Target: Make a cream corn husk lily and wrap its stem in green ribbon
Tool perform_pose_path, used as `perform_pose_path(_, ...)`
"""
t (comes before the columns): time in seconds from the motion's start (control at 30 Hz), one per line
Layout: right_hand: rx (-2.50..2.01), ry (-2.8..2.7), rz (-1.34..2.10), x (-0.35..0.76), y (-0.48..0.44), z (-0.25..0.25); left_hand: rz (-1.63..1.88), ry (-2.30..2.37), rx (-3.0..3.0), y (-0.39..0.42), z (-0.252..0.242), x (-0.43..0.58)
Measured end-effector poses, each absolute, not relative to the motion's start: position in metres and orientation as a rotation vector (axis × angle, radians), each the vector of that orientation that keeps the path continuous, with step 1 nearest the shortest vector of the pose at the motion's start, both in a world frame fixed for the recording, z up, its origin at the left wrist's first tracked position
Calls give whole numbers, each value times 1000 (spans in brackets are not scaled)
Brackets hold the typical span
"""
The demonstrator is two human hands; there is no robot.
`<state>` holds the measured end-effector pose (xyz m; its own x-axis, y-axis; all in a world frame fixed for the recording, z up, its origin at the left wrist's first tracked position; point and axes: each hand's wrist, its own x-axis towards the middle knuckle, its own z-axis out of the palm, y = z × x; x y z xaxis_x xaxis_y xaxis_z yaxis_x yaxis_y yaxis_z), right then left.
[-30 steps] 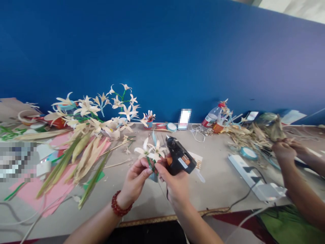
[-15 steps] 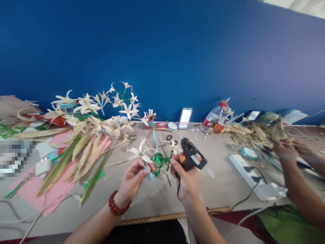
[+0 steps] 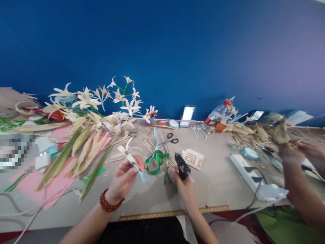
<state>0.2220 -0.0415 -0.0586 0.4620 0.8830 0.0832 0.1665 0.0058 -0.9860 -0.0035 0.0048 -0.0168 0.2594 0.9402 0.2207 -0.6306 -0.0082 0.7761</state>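
Observation:
My left hand point(image 3: 124, 177) is closed on a pale artificial flower point(image 3: 127, 149), with light blue ribbon hanging below the fingers. In my right hand point(image 3: 183, 184) is a black hot glue gun point(image 3: 182, 166), its nozzle pointing up and away. A dark green stem point(image 3: 166, 175) shows at the right fingertips; whether they pinch it I cannot tell. Between the hands a shiny green ribbon point(image 3: 157, 157) loops, close to the left fingertips. Just beyond lie scissors point(image 3: 173, 139) with dark handles. A card with brown print point(image 3: 195, 158) lies behind the glue gun.
Dried husks point(image 3: 87, 154) and pink paper point(image 3: 61, 181) cover the left side, below finished flowers point(image 3: 87, 100). A white power strip point(image 3: 250, 174) lies on the right, before another person's hands point(image 3: 291, 154). Along the front edge runs a ruler-like strip point(image 3: 175, 213).
My hands have moved apart, the left one toward the left with the flower. The glue gun has turned and come nearer me, uncovering the printed card and more of the scissors.

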Motion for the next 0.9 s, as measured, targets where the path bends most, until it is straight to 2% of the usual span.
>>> perform_pose_path(0.1,-1515,-1017,665,222,-51,-36,1312,409,947,5,-12,1)
perform_pose_path(0.23,-1210,-1186,980,217,-72,4,1326,431,949,5,-7,7)
perform_pose_path(0.37,-1142,-1468,1172,213,-82,32,1290,396,961,4,-5,9)
perform_pose_path(0.5,-1220,-1696,1141,209,-76,38,1264,402,992,3,-4,9)
perform_pose_path(0.9,-1310,-1811,1011,206,-75,40,1256,289,1020,3,-9,9)
